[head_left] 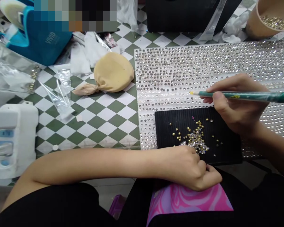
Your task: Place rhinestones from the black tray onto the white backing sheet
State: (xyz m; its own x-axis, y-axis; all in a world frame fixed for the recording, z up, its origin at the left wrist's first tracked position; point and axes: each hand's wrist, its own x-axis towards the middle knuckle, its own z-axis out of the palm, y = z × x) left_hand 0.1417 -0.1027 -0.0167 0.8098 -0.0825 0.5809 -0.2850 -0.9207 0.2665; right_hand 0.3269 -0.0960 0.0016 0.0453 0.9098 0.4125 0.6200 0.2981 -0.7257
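My right hand (239,105) holds a green pencil (248,96) between thumb and fingers, its yellow tip over the white sheet (180,94) covered with rows of shiny rhinestones. Below it lies a black ribbed tray (224,148), overlapping the sheet. Loose gold and silver stones (197,140) are heaped on the tray, some scattered around. My left hand (196,168) is curled into a fist at the tray's front edge, just below the heap; whether its fingers grip something is hidden.
A tied beige pouch (113,72) lies left of the sheet on the checkered tabletop (106,127). A blue tape dispenser (47,37), plastic bags and a white device (16,138) stand farther left. A brown cup (257,19) with stones is at the top right.
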